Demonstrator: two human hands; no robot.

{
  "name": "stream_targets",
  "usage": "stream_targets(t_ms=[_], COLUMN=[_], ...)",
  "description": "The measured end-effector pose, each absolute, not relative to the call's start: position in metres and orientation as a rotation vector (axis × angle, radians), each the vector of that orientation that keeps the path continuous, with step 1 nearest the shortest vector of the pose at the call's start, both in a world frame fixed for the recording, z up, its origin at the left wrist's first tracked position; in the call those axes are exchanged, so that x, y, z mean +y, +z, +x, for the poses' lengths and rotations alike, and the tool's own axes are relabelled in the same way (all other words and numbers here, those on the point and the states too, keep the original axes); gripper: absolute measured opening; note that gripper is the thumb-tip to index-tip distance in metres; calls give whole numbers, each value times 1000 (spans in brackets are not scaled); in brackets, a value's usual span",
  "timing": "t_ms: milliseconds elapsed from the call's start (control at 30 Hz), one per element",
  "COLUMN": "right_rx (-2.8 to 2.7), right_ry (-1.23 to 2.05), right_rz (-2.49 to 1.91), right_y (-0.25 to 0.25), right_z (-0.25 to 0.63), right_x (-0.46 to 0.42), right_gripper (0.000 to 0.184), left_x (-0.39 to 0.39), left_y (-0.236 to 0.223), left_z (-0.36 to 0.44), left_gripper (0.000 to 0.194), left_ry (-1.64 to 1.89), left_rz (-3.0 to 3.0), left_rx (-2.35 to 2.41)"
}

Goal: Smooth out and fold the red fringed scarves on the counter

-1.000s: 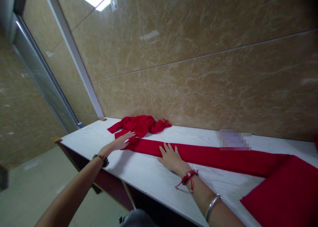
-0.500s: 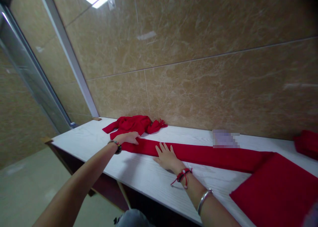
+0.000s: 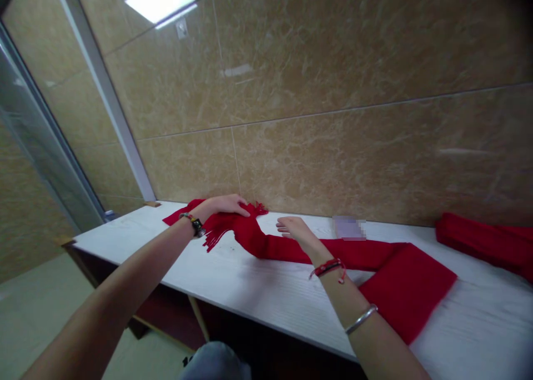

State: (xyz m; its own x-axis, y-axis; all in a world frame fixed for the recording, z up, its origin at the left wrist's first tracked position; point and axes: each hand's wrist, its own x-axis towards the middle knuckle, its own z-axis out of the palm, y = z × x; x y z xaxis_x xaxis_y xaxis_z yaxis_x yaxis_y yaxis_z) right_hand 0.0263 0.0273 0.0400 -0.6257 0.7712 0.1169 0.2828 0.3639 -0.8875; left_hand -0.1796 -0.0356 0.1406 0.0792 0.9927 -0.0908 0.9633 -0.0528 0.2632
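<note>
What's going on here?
A person is handling a long red cloth on a white table. The left hand is at its far-left, bunched end; whether the fingers pinch it is unclear. The right hand is over the flatter strip, apparently holding nothing. At the right, the cloth turns toward the person; beyond lies another red bundle.

Red scarves [image 3: 287, 249] lie across the white table [image 3: 200, 269].

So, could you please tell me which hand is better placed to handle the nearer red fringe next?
Probably the left hand: it is on the bunched red scarf, close to that fringe. The right hand is farther off, near the long red strip, and apparently holds nothing.
</note>
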Motion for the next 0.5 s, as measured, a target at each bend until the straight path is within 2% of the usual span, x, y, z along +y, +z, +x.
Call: stream_targets(t_ms=[100,233,367,500], right_rx=[-1884,-1483,-1416,-1551], right_ry=[1486,1798,1797,1661], right_rz=[-881,-862,-840,-827], right_y=[56,61,52,36], right_z=[63,109,150,180], right_x=[29,32,42,53], right_gripper=[30,18,24,29], left_x=[-22,-1,20,34], left_y=[149,142,115,82], left_z=[-128,-59,-4,37], left_gripper=[34,25,20,27], left_ry=[381,555,639,747], left_rz=[2001,1926,1907,1932], left_rx=[1833,1702,1514,1351])
